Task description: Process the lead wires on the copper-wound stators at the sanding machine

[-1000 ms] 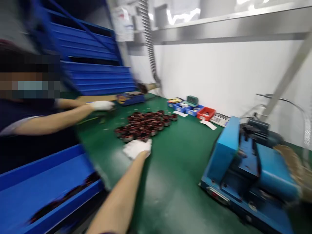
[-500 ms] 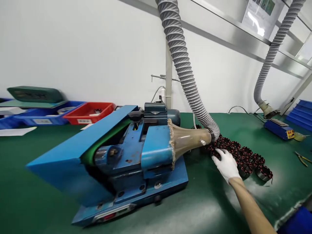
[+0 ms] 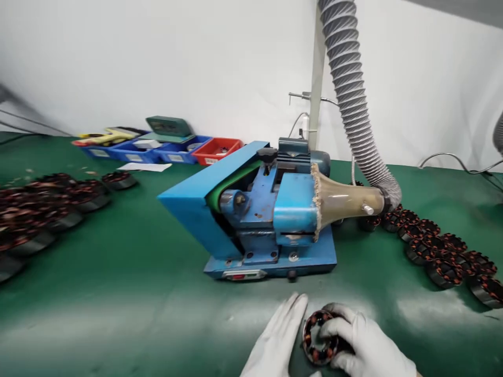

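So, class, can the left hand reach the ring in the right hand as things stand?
Probably yes: the left hand is open beside the ring, with nothing between; the right hand covers only one side.

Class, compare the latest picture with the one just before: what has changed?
The right hand left the right-hand pile and came nearer the wearer, now holding a wound ring. The left hand came into view beside it. The blue machine stayed put.

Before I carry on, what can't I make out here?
In the head view:
Held coil ring: right side hidden by the right hand.
Left hand: wrist cut off by the bottom edge.
Left-side coil rings: blurred, some cut off by the left edge.
Label on the red bin: too small to read.
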`<state>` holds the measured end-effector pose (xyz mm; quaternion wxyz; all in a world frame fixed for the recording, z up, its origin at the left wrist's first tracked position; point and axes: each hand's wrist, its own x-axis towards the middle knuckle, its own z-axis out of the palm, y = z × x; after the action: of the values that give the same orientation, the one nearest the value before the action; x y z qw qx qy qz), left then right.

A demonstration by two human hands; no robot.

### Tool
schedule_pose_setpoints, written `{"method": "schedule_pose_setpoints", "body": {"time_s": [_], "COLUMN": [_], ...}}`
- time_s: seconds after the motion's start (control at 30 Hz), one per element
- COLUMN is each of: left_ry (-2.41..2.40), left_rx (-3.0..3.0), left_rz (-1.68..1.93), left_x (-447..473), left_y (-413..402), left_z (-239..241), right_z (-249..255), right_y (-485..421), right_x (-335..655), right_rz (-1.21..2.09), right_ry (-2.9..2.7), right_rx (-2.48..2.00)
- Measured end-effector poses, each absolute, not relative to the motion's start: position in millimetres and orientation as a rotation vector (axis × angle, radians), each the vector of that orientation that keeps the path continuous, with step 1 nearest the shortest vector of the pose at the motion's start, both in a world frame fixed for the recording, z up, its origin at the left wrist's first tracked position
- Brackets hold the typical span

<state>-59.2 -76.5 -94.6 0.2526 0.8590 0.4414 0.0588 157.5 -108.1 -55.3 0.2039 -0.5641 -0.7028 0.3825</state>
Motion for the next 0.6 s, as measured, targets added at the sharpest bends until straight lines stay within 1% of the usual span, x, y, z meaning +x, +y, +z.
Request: {"method": "schedule_pose_setpoints", "body": {"time_s": [0.1, 0.17, 0.27, 0.33, 0.4, 0.47, 0.53, 0.6], "left_ry": [1.220, 1.180, 1.101, 1.111, 1.147, 1.169, 1.138, 1.020], "left_rx": [2.111, 2.088, 2.127, 2.120, 2.067, 1.991, 1.854, 1.563], "left_rz": [0.052, 0.128, 0.319, 0.375, 0.337, 0.306, 0.376, 0.543], "left_x": [-49.6, -44.1, -41.2, -42.6, -44.9, -45.8, -43.8, -39.4], "left_y": [-72.1, -69.7, -68.9, -69.5, -69.7, -69.1, -68.8, -70.4], "left_z": [-77.4, -72.6, -73.8, -76.5, -77.7, -76.4, -73.9, -72.7], "right_z": [-61.3, -59.2, -44.5, -34.2, -32.3, -40.7, -52.9, -58.5], "right_y": [-105.7, -103.0, -100.1, -99.4, -100.1, -102.1, -104.3, -104.9], "right_x": [146.6, 144.8, 151.6, 161.1, 170.2, 174.1, 170.1, 160.1], "right_rz": [1.205, 1.313, 1.432, 1.324, 1.156, 1.131, 1.281, 1.484], "right_ry": [-1.833, -1.611, -1.080, -0.744, -0.533, -0.466, -0.506, -0.610], "right_rx": [-1.546, -1.550, -1.442, -1.263, -1.139, -1.162, -1.231, -1.222]}}
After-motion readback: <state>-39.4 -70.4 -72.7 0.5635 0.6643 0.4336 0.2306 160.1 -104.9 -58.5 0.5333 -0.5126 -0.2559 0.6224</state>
